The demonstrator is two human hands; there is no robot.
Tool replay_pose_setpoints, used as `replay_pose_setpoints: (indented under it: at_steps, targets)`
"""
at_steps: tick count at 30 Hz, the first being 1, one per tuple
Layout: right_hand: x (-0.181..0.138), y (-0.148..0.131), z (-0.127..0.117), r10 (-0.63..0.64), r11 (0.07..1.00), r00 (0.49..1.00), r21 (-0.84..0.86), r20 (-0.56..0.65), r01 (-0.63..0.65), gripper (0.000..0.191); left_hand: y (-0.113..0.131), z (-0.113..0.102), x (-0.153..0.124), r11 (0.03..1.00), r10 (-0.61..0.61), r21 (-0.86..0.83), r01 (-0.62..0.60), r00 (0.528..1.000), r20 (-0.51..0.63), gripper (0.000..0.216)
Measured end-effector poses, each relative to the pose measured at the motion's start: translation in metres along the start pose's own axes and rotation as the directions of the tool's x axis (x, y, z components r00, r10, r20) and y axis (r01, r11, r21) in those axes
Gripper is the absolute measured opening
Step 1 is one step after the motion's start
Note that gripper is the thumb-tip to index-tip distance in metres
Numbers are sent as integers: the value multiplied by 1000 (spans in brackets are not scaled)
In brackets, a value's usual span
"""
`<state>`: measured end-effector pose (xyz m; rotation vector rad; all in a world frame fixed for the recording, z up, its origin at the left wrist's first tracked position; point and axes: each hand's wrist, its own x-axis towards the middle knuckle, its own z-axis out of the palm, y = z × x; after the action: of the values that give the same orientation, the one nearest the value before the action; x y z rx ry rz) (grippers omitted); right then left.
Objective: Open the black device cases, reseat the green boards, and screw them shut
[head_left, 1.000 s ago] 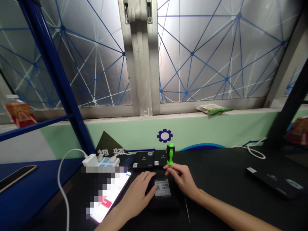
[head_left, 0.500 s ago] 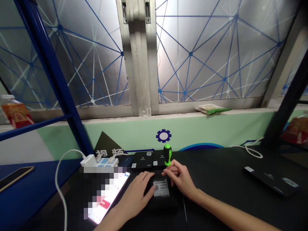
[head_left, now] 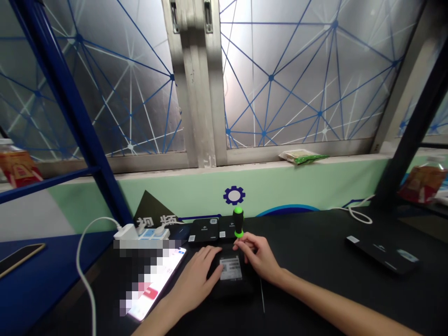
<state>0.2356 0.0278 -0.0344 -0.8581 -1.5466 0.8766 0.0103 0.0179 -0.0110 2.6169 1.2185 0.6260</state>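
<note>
A screwdriver [head_left: 238,222] with a black and bright green handle stands nearly upright in front of me. My right hand [head_left: 257,254] pinches it just below the handle, and the fingers hide most of the shaft. Under it lies a flat black device [head_left: 233,290] with a white printed label [head_left: 231,269]. The screwdriver's tip is hidden, near the device's upper right corner. My left hand [head_left: 201,277] rests over the device's left side, fingers stretched out, thumb at the label's edge.
Behind the hands lie two similar black devices [head_left: 204,231]; another black device [head_left: 383,255] lies at the right. Left of my hands are a lit phone [head_left: 157,284] and a power strip [head_left: 152,234] with a white cable [head_left: 81,275]. A thin rod [head_left: 262,296] lies beside the labelled device.
The camera view has turned slightly right. The screwdriver handle has rotated a little, its green stripe now showing narrower. My left hand keeps its place on the device.
</note>
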Motion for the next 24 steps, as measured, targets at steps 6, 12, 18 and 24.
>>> replay_pose_setpoints:
  at_steps: [6, 12, 18, 24]
  targets:
    - [0, -5, 0, -8, 1000, 1000, -28, 8, 8, 36, 4, 0, -1, 1000, -21, 22, 21, 1000, -4, 33]
    - [4, 5, 0, -99, 988, 991, -130, -88, 87, 34, 4, -1, -1, 1000, -17, 26, 17, 1000, 11, 35]
    - [5, 14, 1, 69, 991, 991, 118, -111, -56, 40, 4, -5, -2, 1000, -13, 4, 13, 1000, 20, 34]
    - [4, 15, 2, 60, 994, 993, 100, -105, -49, 36, 2, -7, -4, 1000, -12, 24, 12, 1000, 3, 36]
